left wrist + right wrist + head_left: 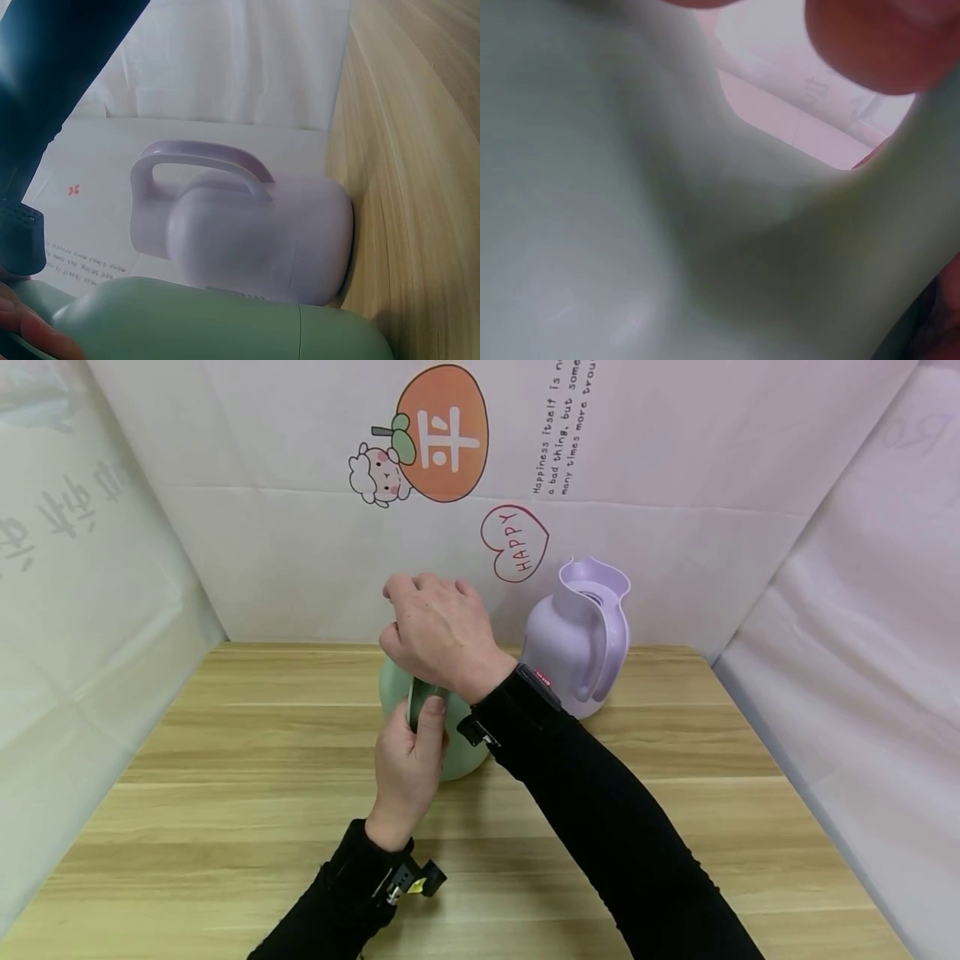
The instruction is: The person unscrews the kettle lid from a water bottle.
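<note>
A green thermos jug [463, 752] stands on the table, its top covered by a hand. My left hand [408, 752] grips the jug's handle [417, 697], thumb lying along it. Over the mouth, my right hand [442, 631] bends down with curled fingers on the lid, which is hidden beneath the palm. In the left wrist view the green jug [195, 322] fills the bottom edge, with fingers [45, 335] of a hand at its top end. Close up in the right wrist view are the jug's body [570, 225] and a fingertip [877, 45] by the handle.
Just right of the green jug stands a lilac thermos jug [551, 639], handle toward me; the left wrist view shows this lilac jug [232, 232] too. White printed sheeting [300, 552] walls the back and both sides of the wooden table [225, 793].
</note>
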A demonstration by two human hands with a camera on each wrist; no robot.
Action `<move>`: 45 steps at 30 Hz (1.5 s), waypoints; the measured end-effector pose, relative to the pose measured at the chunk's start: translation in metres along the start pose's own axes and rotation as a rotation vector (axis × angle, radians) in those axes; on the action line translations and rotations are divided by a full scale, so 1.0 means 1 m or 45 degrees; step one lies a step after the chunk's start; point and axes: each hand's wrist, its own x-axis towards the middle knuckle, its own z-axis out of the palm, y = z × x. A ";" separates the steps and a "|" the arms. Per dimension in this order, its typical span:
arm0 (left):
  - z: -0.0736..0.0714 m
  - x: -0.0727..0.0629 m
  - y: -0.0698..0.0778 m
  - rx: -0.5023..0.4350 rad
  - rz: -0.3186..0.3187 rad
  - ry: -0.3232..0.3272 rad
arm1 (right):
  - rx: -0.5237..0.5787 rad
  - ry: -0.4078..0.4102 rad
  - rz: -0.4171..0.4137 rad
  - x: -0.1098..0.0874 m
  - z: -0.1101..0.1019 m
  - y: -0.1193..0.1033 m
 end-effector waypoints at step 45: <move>-0.001 -0.001 0.001 -0.010 -0.013 -0.017 | 0.056 0.037 -0.181 -0.007 -0.001 0.003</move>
